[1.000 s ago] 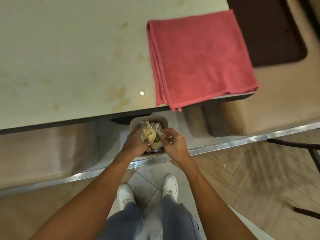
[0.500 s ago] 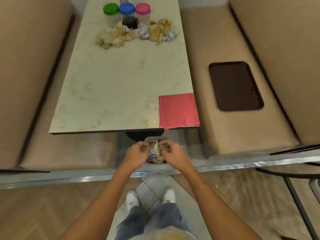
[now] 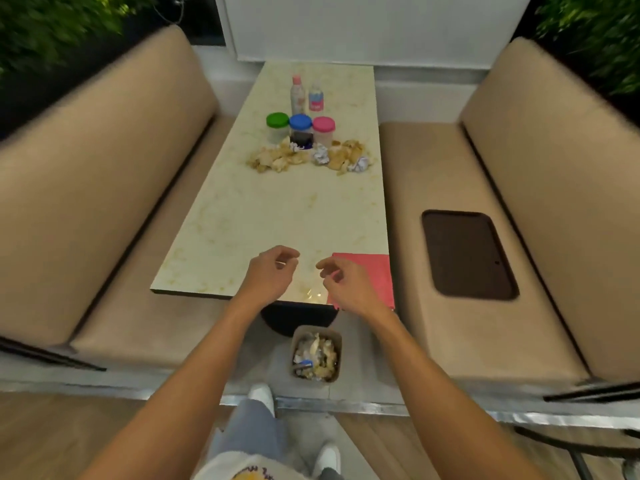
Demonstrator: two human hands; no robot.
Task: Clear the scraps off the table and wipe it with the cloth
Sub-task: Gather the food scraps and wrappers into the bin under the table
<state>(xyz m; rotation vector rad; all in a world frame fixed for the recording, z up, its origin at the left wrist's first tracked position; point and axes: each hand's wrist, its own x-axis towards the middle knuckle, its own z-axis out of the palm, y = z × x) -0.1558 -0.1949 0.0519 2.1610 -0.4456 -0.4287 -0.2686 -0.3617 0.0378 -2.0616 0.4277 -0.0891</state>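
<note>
My left hand (image 3: 273, 276) and right hand (image 3: 343, 283) hover empty, fingers loosely curled.
I see the folded red cloth (image 3: 372, 275) lying flat on the marbled table's (image 3: 259, 220) near right corner; crumpled scraps (image 3: 277, 160) are heaped mid-table before three round-lidded jars (image 3: 300, 130), and a filled bin (image 3: 317, 353) stands below its near end.

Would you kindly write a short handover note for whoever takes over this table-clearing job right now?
Left hand: empty, fingers loosely curled, above the table's near end.
Right hand: empty too, partly over the cloth.
Things: folded red cloth on the near right corner of the pale marbled table. Crumpled paper and food scraps are heaped mid-table in front of three lidded jars. Small beige bin on the floor before the near end, holding scraps.
Done: some scraps binned.
Left: bin the remaining heap, then wipe the tabletop with the cloth.
</note>
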